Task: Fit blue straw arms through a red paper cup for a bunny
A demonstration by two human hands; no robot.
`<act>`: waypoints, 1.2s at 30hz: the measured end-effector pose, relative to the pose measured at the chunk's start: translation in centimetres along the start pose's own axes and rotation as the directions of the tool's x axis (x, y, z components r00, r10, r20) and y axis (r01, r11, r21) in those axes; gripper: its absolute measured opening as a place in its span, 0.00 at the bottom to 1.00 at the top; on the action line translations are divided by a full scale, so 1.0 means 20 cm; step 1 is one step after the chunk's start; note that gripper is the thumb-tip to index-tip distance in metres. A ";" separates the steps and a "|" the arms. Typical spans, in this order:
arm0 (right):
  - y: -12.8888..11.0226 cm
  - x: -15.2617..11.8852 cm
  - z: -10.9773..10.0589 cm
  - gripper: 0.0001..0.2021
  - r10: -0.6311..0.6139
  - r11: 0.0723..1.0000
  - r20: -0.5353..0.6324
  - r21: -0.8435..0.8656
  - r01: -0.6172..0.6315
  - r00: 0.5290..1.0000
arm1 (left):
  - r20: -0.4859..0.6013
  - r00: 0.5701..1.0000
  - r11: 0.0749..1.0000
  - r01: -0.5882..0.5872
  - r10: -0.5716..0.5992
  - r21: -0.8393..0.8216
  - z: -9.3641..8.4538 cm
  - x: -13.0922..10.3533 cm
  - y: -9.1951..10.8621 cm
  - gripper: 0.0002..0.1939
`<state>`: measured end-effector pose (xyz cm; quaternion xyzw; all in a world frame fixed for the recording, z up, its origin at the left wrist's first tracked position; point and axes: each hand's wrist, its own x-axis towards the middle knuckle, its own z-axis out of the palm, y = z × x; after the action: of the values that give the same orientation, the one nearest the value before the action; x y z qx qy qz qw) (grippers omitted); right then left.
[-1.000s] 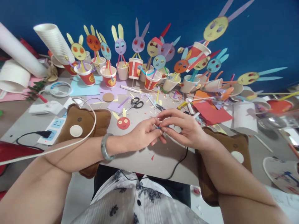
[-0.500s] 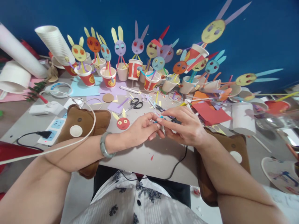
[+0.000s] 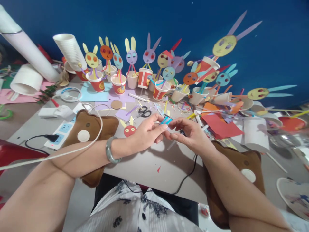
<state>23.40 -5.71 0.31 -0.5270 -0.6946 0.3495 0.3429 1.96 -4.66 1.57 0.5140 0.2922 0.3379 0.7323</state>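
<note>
Right hand point(image 3: 195, 134): fingers loosely curled, parted from the thumb; contact with the piece cannot be told.
Left hand point(image 3: 145, 135): blue-striped piece point(image 3: 166, 120) pinched between thumb and fingers.
Change: more of its striped face is exposed than before; support is seemingly left to the left hand.
Red rabbit face point(image 3: 129, 130): partly hidden beside the left hand.
Scissors point(image 3: 145, 112): laid beyond.

Bare left forearm point(image 3: 82, 159) enters from 8 o'clock, bare right forearm point(image 3: 227, 177) from 4 o'clock, converging near the centre. Left hand point(image 3: 149, 133): fingers toward 2 o'clock, thumb and index finger closed in a pinch. Right hand point(image 3: 189, 133): fingers toward 10 o'clock, gently curled, thumb and index fingertips apart.
</note>
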 end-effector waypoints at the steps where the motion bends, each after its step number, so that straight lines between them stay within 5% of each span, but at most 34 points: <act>1: 0.00 0.00 0.00 0.26 -0.002 1.000 0.001 0.019 0.002 1.000 | 0.002 1.000 1.000 -0.002 0.002 -0.007 0.00 0.00 0.00 0.09; 10: 0.06 0.00 0.09 0.28 0.011 0.997 -0.038 0.079 -0.008 0.999 | 0.050 0.999 0.993 -0.009 0.015 -0.117 -0.01 0.00 -0.02 0.13; 17: 0.03 -0.01 0.09 0.06 -0.049 0.998 -0.137 0.029 0.053 0.989 | 0.013 1.000 0.992 -0.001 0.003 -0.129 -0.02 0.02 -0.03 0.13; 24: -0.04 -0.04 0.08 0.10 -0.163 0.986 -0.280 -0.070 0.150 0.946 | -0.100 0.995 0.992 -0.026 0.014 -0.123 -0.04 0.06 -0.05 0.13; 36: -0.10 -0.09 0.07 0.10 -0.329 0.944 -0.331 -0.106 0.312 0.884 | -0.093 0.990 0.994 0.105 -0.105 -0.005 -0.03 0.05 -0.04 0.07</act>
<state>21.72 -8.10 1.06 -0.4662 -0.7097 0.1731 0.4989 2.31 -3.74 0.53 0.4814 0.3527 0.3226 0.7347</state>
